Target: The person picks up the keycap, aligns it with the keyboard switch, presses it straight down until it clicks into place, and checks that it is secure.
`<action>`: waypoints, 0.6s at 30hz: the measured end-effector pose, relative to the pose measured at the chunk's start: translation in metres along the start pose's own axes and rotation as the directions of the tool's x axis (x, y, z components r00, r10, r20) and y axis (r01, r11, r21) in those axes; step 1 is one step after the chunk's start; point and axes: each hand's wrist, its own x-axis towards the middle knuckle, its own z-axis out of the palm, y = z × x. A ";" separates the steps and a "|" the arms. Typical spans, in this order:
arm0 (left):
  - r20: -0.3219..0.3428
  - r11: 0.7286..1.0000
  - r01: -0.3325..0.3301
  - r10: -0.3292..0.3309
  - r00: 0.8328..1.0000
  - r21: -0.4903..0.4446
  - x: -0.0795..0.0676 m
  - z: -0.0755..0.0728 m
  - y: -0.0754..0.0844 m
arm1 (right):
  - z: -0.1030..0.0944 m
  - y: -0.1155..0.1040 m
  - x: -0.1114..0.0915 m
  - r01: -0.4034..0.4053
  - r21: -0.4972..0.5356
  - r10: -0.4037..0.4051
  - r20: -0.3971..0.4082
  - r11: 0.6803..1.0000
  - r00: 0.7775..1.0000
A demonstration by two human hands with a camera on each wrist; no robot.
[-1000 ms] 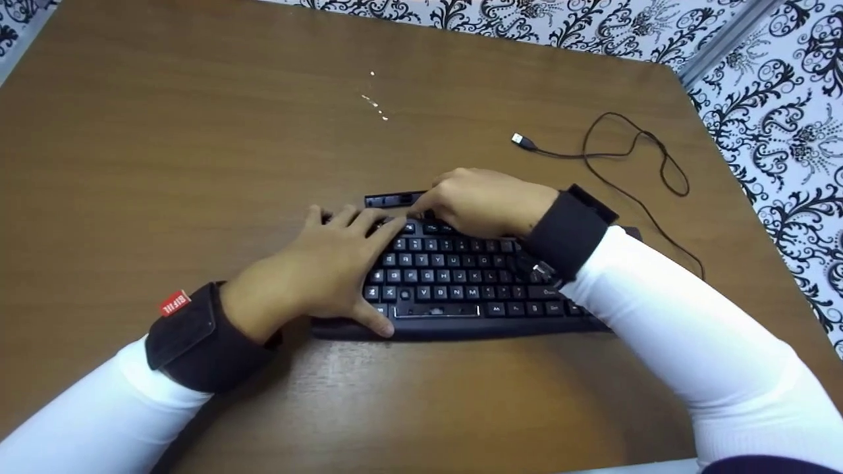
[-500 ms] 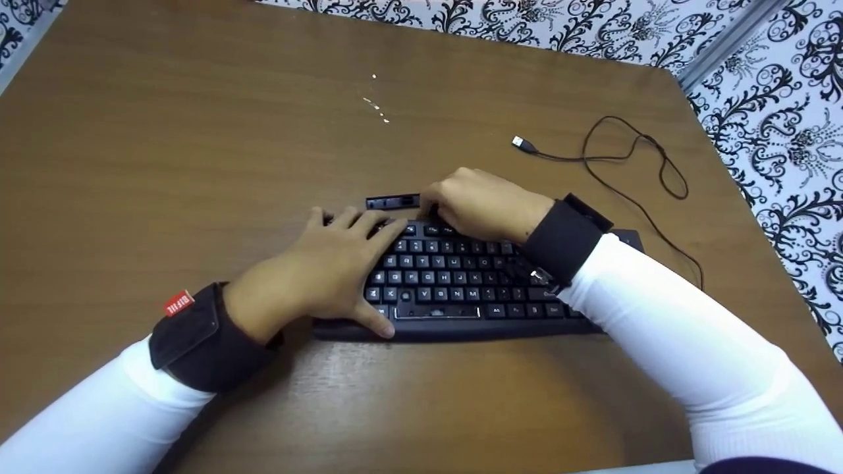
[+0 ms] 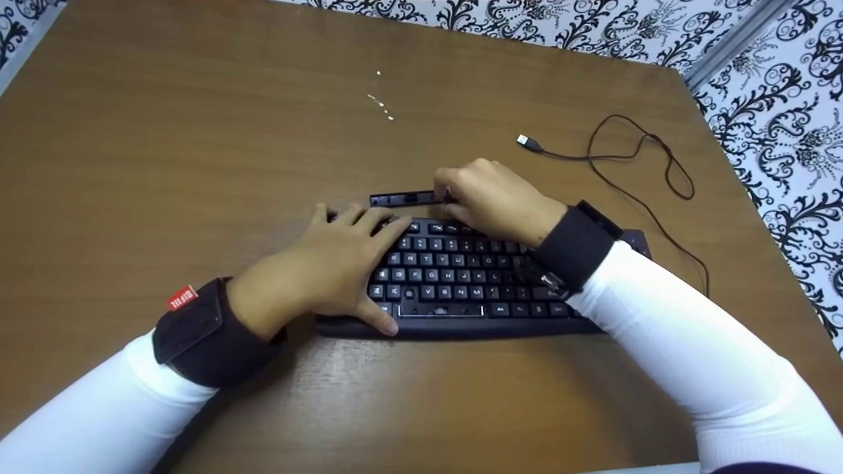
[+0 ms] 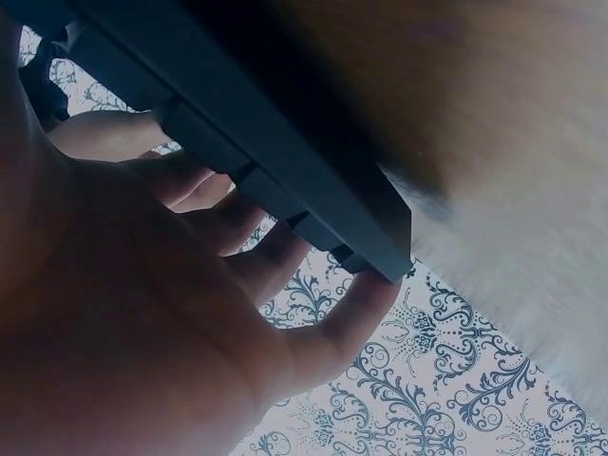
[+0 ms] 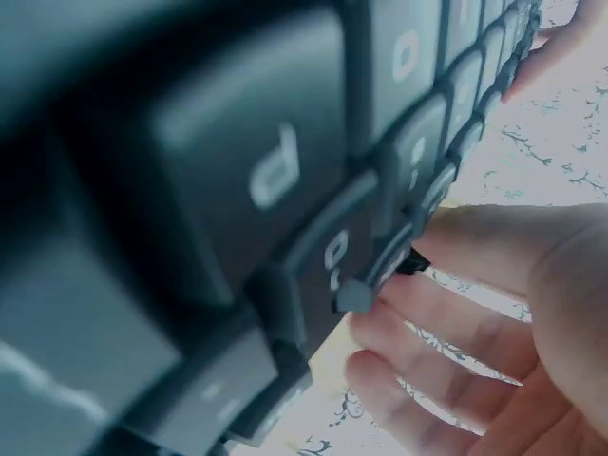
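A black keyboard (image 3: 454, 276) lies on the table in front of the person. The left hand (image 3: 336, 263) is spread across its left end, thumb along the front edge and fingertips at the back edge. In the left wrist view those fingers (image 4: 332, 332) line the keyboard's side. Just behind the keyboard lies a slim black strip (image 3: 402, 199) with slots along it. At its right end, the right hand (image 3: 497, 197) pinches the strip between thumb and curled fingers. In the right wrist view, a small dark part (image 5: 413, 261) shows between thumb and fingers, close by the keys.
A thin black cable (image 3: 632, 157) with a USB plug (image 3: 527, 141) lies looped at the back right of the brown table (image 3: 197, 131). Several white specks (image 3: 380, 102) dot the wood. Dark wrist bands (image 3: 579, 250) sit over white sleeves; patterned wallpaper lies beyond the table.
The right hand has slid a little to the right along the strip, uncovering more of it; its outstretched index finger has curled in. The left hand stays on the keyboard.
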 end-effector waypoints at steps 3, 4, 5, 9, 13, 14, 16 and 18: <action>-0.008 1.000 -0.004 0.004 1.000 0.000 0.000 0.000 0.000 | -0.003 -0.004 -0.009 0.049 0.044 -0.046 -0.074 0.998 0.996; -0.007 1.000 -0.006 0.006 1.000 0.000 0.000 -0.001 0.000 | -0.004 -0.006 -0.013 0.064 0.058 -0.058 -0.100 0.996 0.993; -0.005 1.000 -0.006 0.006 1.000 0.000 0.001 -0.001 0.001 | -0.005 -0.008 -0.018 0.081 0.073 -0.071 -0.128 0.994 0.989; 0.002 1.000 -0.007 0.007 1.000 0.001 0.002 -0.001 0.001 | -0.010 -0.019 -0.037 0.126 0.107 -0.101 -0.216 0.986 0.971; 0.003 1.000 -0.009 0.009 1.000 0.001 0.002 -0.001 0.000 | -0.009 -0.027 -0.049 0.166 0.129 -0.130 -0.250 0.978 0.959; 0.002 1.000 -0.010 0.010 1.000 0.001 0.002 0.000 0.000 | -0.008 -0.029 -0.051 0.173 0.131 -0.137 -0.248 0.976 0.959; -0.003 1.000 -0.011 0.011 1.000 -0.002 0.001 0.000 0.000 | -0.005 -0.030 -0.054 0.189 0.142 -0.151 -0.245 0.972 0.958; -0.008 1.000 -0.012 0.012 1.000 -0.003 0.001 0.000 -0.001 | -0.001 -0.031 -0.056 0.192 0.144 -0.155 -0.237 0.971 0.959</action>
